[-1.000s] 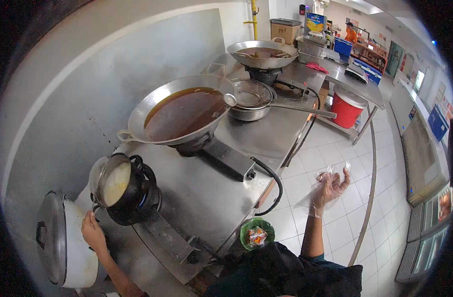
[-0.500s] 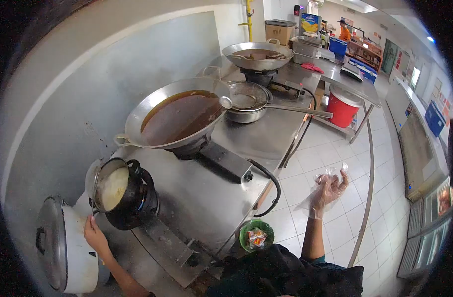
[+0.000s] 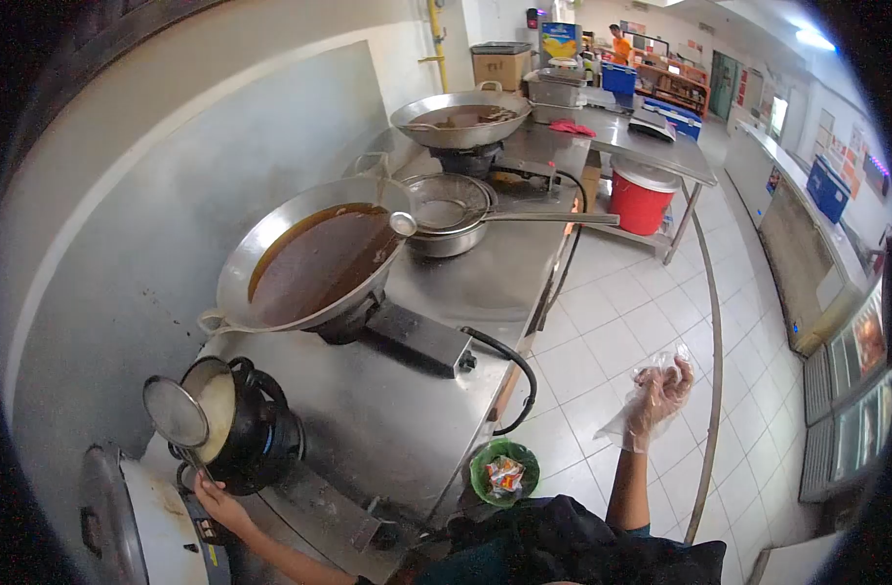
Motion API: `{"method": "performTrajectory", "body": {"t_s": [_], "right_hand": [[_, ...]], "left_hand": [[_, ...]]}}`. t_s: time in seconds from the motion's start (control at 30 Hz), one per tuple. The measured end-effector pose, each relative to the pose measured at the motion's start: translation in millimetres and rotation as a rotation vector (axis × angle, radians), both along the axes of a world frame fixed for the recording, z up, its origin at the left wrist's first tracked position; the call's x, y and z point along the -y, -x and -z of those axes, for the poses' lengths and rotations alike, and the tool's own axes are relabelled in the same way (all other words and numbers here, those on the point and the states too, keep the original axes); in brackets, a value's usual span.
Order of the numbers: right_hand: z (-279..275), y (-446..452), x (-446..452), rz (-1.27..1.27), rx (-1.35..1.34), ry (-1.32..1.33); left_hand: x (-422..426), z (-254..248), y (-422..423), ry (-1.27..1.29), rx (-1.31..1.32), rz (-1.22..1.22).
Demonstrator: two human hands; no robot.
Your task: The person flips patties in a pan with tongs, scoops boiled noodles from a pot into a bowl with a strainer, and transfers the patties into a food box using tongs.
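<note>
My left hand [image 3: 219, 505] is closed around the thin handle of a round mesh strainer [image 3: 176, 411]. The strainer's head is tilted over the left rim of a black pot [image 3: 243, 444], which holds a pale, whitish liquid [image 3: 218, 402]. Part of that liquid is hidden behind the strainer. A clear plastic glove covers my right hand [image 3: 660, 395], which is raised over the tiled floor. Its fingers are loosely bent and apart, and I see nothing held in it.
A wide wok [image 3: 309, 322] of brown oil stands beyond the pot; a second wok [image 3: 465, 136] is further back. Between them, a long-handled strainer [image 3: 553, 218] rests on a metal bowl [image 3: 446, 244]. A lidded white pot [image 3: 158, 507], green-lined bin [image 3: 480, 478] and red bucket [image 3: 644, 205] stand around.
The strainer has turned from nearly edge-on to face me and sits lower beside the pot. My view has shifted right. My right hand remains raised.
</note>
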State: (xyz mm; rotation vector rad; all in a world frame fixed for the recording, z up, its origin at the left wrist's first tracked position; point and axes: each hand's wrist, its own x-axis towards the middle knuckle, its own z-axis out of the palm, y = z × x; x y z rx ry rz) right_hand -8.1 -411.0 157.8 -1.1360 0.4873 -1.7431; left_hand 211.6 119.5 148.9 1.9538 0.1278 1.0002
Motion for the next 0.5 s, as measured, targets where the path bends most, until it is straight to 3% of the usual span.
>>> {"method": "performTrajectory", "body": {"t_s": [0.1, 0.13, 0.23, 0.37, 0.5], "right_hand": [[9.5, 19.2, 9.1, 0.092, -0.025, 0.027], [9.9, 25.8, 10.2, 0.107, -0.038, 0.04], [7.8, 39.4, 10.7, 0.139, -0.047, 0.052], [8.2, 54.1, 8.4, 0.192, -0.091, 0.063], [9.5, 56.5, 3.0, 0.222, -0.076, 0.0]], "left_hand": [[13.2, 6.5, -0.6, 0.205, 0.118, 0.051], [21.5, 1.4, 1.8, 0.152, 0.149, 0.023], [12.3, 12.4, -5.1, 0.237, -0.015, 0.02], [35.9, -4.2, -2.2, 0.599, -0.001, 0.11], [41.8, -0.3, -0.8, 0.714, 0.095, 0.29]]}}
